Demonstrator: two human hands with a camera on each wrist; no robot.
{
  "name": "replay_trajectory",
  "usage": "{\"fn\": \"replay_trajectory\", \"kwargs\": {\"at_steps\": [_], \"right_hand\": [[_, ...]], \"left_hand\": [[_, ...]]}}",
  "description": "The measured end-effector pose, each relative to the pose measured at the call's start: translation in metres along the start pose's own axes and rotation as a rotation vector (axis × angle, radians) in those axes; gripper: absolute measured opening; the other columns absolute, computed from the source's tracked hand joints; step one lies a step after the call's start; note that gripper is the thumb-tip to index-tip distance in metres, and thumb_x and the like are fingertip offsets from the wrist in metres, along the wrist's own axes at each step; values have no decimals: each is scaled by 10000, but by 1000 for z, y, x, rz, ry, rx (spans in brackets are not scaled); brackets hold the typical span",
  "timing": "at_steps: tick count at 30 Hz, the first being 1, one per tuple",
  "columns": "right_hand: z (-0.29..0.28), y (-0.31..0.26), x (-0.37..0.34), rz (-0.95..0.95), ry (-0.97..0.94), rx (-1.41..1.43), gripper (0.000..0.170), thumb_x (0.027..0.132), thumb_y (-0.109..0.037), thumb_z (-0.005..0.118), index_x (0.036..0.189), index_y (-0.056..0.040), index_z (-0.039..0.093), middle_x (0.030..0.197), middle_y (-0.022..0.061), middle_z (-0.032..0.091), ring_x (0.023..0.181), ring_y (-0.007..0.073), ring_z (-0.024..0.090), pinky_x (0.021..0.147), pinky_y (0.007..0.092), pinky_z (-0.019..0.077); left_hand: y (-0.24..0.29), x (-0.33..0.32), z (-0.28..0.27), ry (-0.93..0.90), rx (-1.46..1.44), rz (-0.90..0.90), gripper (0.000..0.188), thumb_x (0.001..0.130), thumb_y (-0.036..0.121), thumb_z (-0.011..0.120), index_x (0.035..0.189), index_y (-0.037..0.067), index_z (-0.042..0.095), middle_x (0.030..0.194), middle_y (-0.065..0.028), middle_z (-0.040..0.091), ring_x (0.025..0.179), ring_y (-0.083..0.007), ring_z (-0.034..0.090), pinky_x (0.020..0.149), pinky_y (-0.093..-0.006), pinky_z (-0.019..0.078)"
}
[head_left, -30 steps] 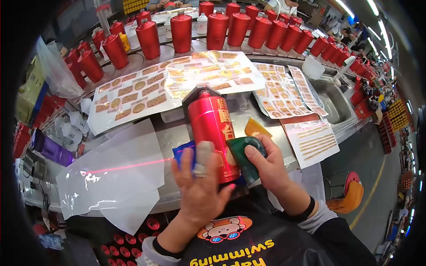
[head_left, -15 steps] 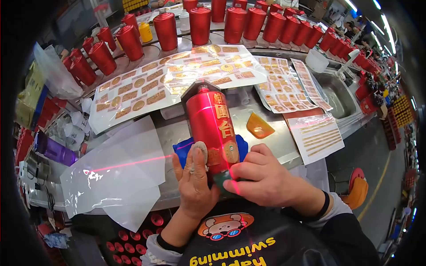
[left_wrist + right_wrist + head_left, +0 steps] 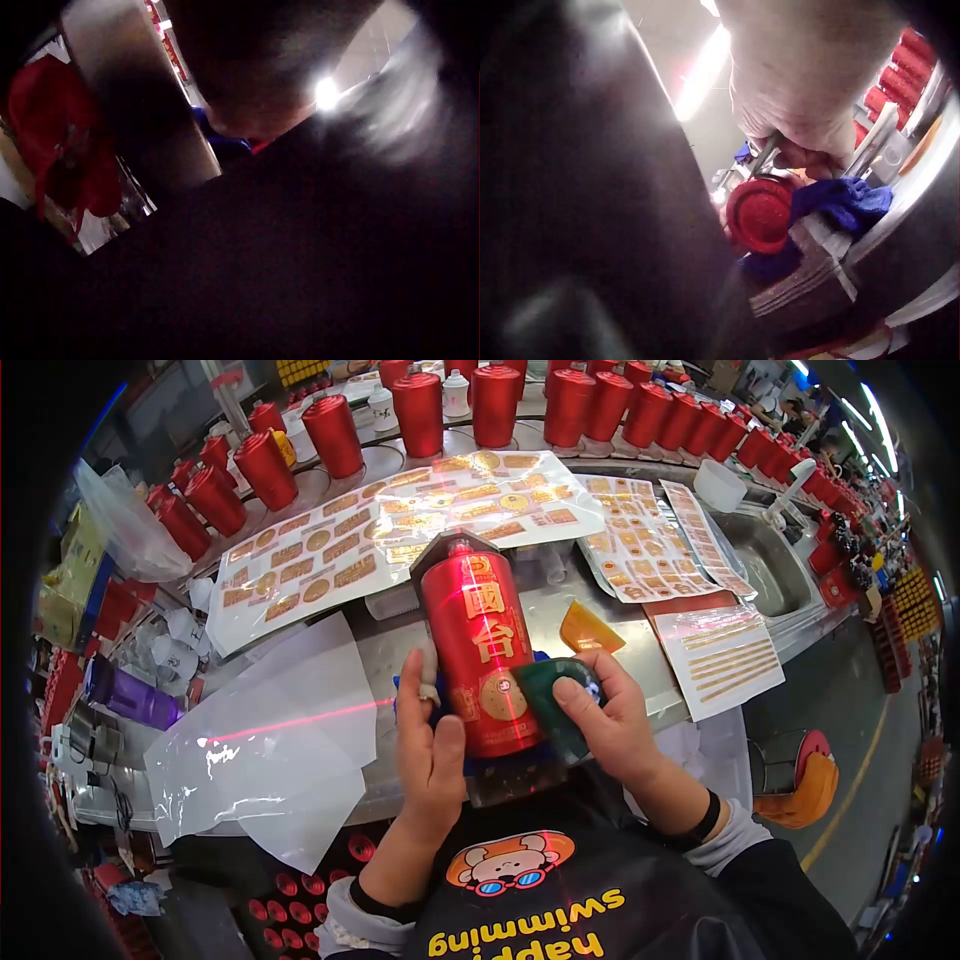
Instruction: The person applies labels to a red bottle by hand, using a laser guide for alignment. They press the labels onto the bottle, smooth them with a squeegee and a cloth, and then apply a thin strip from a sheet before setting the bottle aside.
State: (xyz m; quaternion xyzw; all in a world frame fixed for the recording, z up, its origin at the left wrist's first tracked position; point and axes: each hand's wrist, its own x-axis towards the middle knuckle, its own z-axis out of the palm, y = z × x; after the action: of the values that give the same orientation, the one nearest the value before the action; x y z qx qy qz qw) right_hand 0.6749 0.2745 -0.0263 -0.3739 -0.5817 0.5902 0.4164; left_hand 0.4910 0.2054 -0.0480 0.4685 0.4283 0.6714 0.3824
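Red bottle (image 3: 465,660) rolled, gold characters (image 3: 485,600) facing up, green scraper (image 3: 555,712) back alongside, left grip (image 3: 430,745) seemingly edgewise

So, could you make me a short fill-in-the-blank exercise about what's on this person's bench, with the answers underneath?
1. The right hand pinches a flat piece whose colour is ____.
2. The large lettering on the red bottle between the hands is coloured ____.
3. In the head view, the metal sink is toward the ____ side of the picture.
4. In the right wrist view, the crumpled cloth beside the bottle is coloured ____.

Missing words: green; gold; right; blue.
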Motion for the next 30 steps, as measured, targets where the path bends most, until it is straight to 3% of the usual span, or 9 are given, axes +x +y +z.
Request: {"fn": "replay_trajectory", "kwargs": {"at_steps": [3, 9, 12, 15, 16, 20, 23, 30], "right_hand": [[5, -3, 0, -60, -17, -74, 232, 952, -202, 633, 1030, 2, 556, 843, 18, 627, 748, 51, 550, 660, 230, 479], [-4, 11, 0, -28, -8, -170, 223, 939, -201, 639, 1001, 1, 568, 836, 24, 617, 755, 58, 539, 671, 237, 469], [-4, 6, -5, -4, 0, -118, 219, 939, -196, 636, 1007, 1, 569, 836, 22, 613, 755, 56, 534, 668, 236, 467], [-3, 3, -3, 24, 0, -68, 218, 941, -190, 633, 1017, 4, 566, 845, 26, 614, 761, 54, 534, 672, 235, 467], [-3, 4, -2, 32, -2, -59, 218, 942, -188, 632, 1020, 5, 565, 848, 28, 614, 764, 54, 534, 674, 234, 468], [-2, 9, 2, 21, -17, -71, 222, 947, -187, 628, 1031, 7, 561, 869, 34, 617, 790, 59, 540, 701, 239, 472], [-5, 12, 1, 24, -18, -75, 235, 949, -198, 630, 1037, 7, 559, 885, 36, 619, 808, 65, 542, 723, 243, 473], [-4, 12, 0, 29, -36, -51, 253, 957, -222, 623, 1048, 5, 560, 899, 38, 622, 822, 75, 545, 741, 250, 473]], "left_hand": [[-3, 4, 5, -42, 193, -26, 752, 992, 257, 531, 1525, -6, 71, 1425, -199, 385, 1243, -247, 466, 1052, -351, 366], [1, 7, 7, -68, 37, -58, 748, 996, 208, 516, 1528, 9, 30, 1435, -186, 372, 1254, -236, 450, 1042, -336, 369], [2, -2, 11, 27, 41, -9, 709, 981, 219, 532, 1521, 0, 128, 1456, -198, 385, 1324, -295, 416, 1105, -426, 300], [17, -17, 10, -137, 1107, 388, 646, 967, 237, 524, 1474, -59, 254, 1463, -254, 380, 1402, -382, 313, 1150, -529, 167], [7, -22, 14, -139, 1157, 483, 606, 951, 240, 543, 1417, -96, 349, 1407, -295, 440, 1388, -461, 314, 1144, -594, 84], [-2, -32, 10, -74, 1161, 486, 592, 934, 222, 570, 1409, -75, 378, 1358, -271, 511, 1321, -466, 423, 1140, -601, 103], [-8, -45, 4, -112, 1161, 522, 566, 938, 218, 565, 1401, -62, 399, 1322, -264, 546, 1327, -451, 424, 1140, -600, 112], [19, -7, 7, -230, 1312, 541, 688, 895, 410, 623, 1400, -14, 427, 1332, -209, 559, 1342, -410, 416, 1153, -583, 70]]}}
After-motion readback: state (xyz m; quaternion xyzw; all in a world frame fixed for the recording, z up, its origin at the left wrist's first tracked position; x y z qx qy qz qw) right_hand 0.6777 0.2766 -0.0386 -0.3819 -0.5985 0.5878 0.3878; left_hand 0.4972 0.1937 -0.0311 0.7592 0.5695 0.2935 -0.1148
